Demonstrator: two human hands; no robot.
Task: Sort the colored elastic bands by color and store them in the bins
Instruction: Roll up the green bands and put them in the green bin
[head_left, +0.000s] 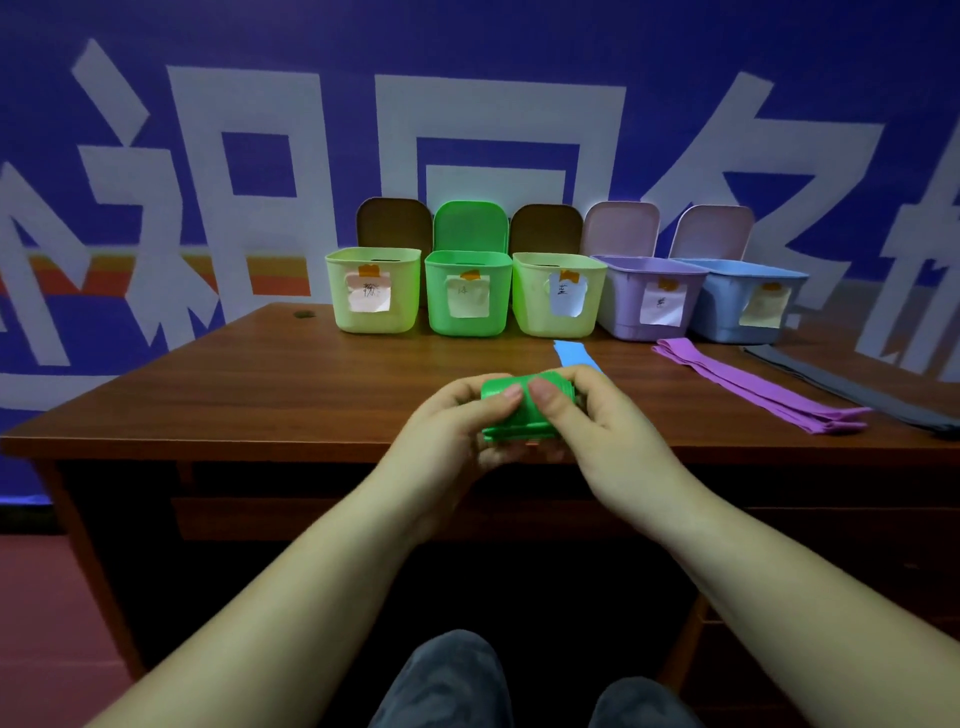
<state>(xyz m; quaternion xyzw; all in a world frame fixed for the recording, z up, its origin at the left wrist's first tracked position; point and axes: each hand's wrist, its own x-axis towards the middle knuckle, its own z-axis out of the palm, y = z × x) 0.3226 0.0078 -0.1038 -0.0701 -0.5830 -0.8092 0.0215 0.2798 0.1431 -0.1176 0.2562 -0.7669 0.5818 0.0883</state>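
While both hands grip it, green band (511, 410) sits between them.

Each of the five bins (467, 291) carries a taped paper label (369, 297) with one handwritten character, illegible. Wall lettering (498, 156) is cropped, unreadable.

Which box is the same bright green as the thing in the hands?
The second bin from the left, bright green with a green lid. Its neighbours are paler yellow-green; the others are purple and blue.
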